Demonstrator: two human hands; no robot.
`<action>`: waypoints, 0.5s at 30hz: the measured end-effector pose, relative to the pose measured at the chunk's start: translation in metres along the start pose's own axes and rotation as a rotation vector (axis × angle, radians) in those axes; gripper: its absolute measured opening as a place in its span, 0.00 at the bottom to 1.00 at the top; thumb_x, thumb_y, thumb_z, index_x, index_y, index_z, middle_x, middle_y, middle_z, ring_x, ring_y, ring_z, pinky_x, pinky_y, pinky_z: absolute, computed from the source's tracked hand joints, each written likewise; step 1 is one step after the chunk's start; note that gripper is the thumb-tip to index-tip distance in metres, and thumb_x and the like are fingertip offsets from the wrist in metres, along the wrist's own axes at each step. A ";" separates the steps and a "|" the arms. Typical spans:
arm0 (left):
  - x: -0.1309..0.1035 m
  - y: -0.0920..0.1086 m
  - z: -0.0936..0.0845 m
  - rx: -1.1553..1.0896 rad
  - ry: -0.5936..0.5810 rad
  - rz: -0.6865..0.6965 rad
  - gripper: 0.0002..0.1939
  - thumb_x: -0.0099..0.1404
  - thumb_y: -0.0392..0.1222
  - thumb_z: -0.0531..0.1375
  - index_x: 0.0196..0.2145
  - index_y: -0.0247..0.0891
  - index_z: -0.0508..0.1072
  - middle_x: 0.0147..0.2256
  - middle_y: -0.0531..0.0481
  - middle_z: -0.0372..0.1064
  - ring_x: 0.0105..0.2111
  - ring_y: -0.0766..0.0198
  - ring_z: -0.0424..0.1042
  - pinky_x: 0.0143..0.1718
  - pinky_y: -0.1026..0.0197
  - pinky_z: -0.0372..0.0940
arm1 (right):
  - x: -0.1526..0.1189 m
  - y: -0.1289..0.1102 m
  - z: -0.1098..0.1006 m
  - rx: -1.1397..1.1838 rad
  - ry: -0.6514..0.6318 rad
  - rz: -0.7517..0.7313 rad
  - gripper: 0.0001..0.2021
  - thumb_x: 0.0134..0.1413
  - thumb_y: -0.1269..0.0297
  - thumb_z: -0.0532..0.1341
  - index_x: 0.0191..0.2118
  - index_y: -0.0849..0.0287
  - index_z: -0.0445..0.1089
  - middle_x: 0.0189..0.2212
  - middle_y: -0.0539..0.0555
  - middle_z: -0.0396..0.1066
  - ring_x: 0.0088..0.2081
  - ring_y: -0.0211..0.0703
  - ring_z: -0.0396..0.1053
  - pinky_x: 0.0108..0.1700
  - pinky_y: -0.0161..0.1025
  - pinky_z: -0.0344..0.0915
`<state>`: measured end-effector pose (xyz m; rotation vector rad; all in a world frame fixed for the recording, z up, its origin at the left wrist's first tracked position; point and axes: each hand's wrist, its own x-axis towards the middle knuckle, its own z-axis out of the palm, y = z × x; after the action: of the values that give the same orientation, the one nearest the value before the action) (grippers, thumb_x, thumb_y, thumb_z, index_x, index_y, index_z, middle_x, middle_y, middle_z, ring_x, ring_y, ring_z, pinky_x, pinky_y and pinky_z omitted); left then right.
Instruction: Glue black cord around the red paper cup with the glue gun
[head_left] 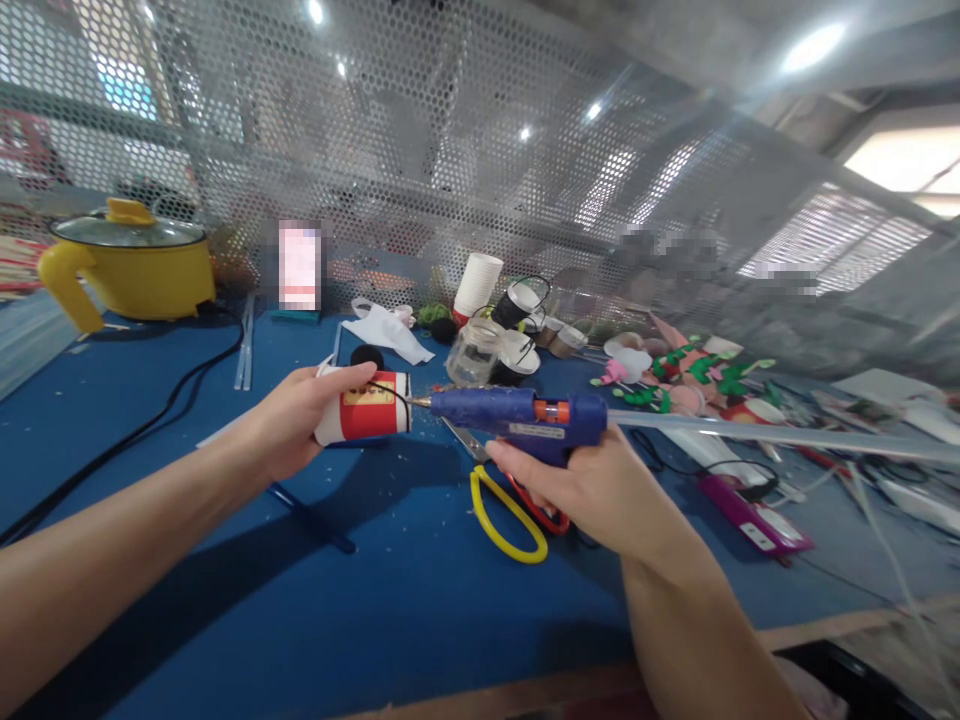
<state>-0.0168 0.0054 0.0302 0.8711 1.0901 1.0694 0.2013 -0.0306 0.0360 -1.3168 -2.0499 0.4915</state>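
Observation:
My left hand grips a red and white paper cup, tipped on its side with its end toward the right. A black cord runs along the cup and around that end, and a round black piece shows just above my thumb. In my right hand is a blue glue gun, its metal tip at the cup's end; I cannot tell whether they touch. From the gun's back a long clear glue stick sticks out. Scissors with yellow and red handles lie beneath the gun.
A yellow electric pot with a black cable stands at back left. Behind my hands are a glass jar, stacked white cups and white cloth. Green and pink craft pieces and a purple packet lie right.

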 end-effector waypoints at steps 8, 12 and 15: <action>0.002 -0.001 -0.002 0.020 0.001 0.000 0.08 0.54 0.39 0.60 0.25 0.30 0.73 0.21 0.47 0.73 0.19 0.67 0.70 0.20 0.71 0.66 | 0.000 0.000 -0.001 -0.035 0.025 -0.004 0.11 0.46 0.58 0.58 0.19 0.56 0.63 0.12 0.46 0.64 0.17 0.38 0.63 0.22 0.34 0.64; 0.000 -0.001 0.000 0.015 0.017 0.008 0.07 0.54 0.38 0.60 0.24 0.30 0.72 0.20 0.48 0.72 0.18 0.69 0.70 0.18 0.72 0.65 | -0.001 0.003 0.000 -0.054 0.033 -0.003 0.10 0.46 0.57 0.58 0.22 0.56 0.66 0.15 0.47 0.67 0.18 0.39 0.64 0.21 0.34 0.63; -0.001 -0.001 0.001 0.014 0.012 0.001 0.07 0.54 0.37 0.59 0.23 0.31 0.72 0.19 0.49 0.71 0.16 0.70 0.68 0.17 0.73 0.63 | -0.001 0.004 0.001 -0.053 0.039 -0.002 0.09 0.46 0.57 0.58 0.24 0.56 0.67 0.17 0.48 0.69 0.21 0.39 0.66 0.23 0.34 0.64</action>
<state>-0.0161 0.0041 0.0298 0.8776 1.1082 1.0703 0.2037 -0.0302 0.0328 -1.3449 -2.0446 0.4094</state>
